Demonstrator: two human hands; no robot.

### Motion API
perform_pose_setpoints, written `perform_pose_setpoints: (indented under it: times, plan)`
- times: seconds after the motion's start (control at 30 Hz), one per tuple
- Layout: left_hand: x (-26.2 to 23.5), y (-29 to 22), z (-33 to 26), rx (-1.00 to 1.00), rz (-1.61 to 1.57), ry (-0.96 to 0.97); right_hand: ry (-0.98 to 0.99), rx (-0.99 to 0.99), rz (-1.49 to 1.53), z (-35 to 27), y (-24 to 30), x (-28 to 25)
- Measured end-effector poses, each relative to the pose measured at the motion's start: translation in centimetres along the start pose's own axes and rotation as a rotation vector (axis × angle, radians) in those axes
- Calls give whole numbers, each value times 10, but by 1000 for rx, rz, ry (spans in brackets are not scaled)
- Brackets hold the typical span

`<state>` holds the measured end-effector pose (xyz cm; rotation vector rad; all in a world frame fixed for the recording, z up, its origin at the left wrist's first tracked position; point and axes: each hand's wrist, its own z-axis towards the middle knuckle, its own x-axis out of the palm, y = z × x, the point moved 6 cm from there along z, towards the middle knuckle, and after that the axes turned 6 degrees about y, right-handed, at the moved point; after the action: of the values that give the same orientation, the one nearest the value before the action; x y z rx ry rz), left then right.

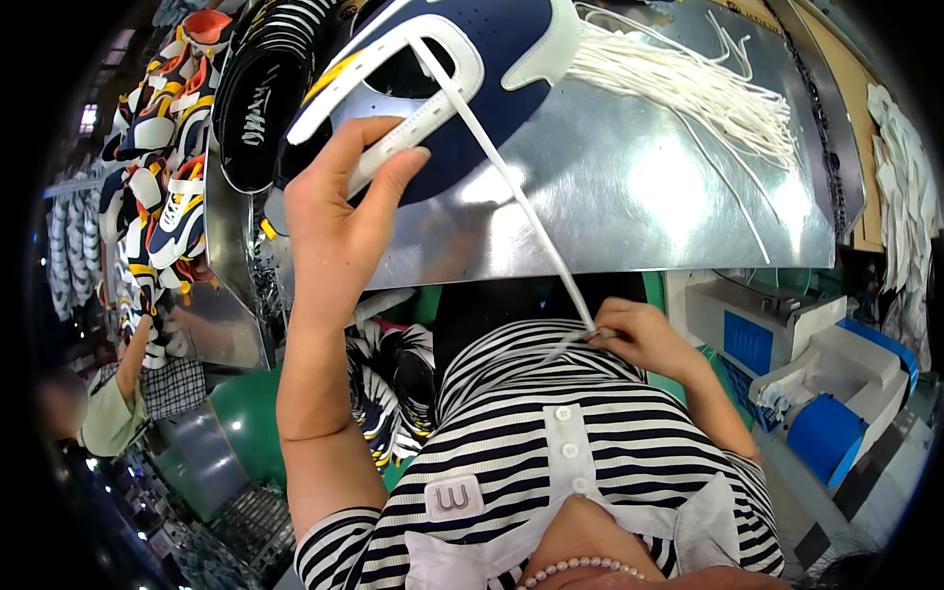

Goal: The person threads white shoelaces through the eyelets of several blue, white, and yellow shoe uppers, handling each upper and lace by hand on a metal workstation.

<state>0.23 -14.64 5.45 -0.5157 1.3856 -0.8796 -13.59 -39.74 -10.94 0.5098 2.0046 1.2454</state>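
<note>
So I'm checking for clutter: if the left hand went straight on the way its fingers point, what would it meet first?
The left hand already grips the navy-and-white shoe; beyond it probably the bundle of white laces, depth unclear.

My work surface is a shiny sheet-metal table (629, 197), its near edge curving just above my striped shirt. On it rests the navy and white shoe upper (462, 69), at the far left part of the sheet. A loose bundle of white laces (688, 84) lies just right of the upper, fanning out toward the table's right side, a few strands trailing nearer to me.
</note>
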Motion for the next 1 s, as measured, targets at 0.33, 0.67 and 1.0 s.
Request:
perform_pose_setpoints:
  times: [0.33,0.67,1.0]
  plan:
    - [82,51,-36,37,306,489,-420,-122,236,74,57,-75]
    - [103,23,-10,55,431,516,-430,-239,61,122,63,-102]
    - [128,50,0,12,622,459,-749,-178,196,93,27,-98]
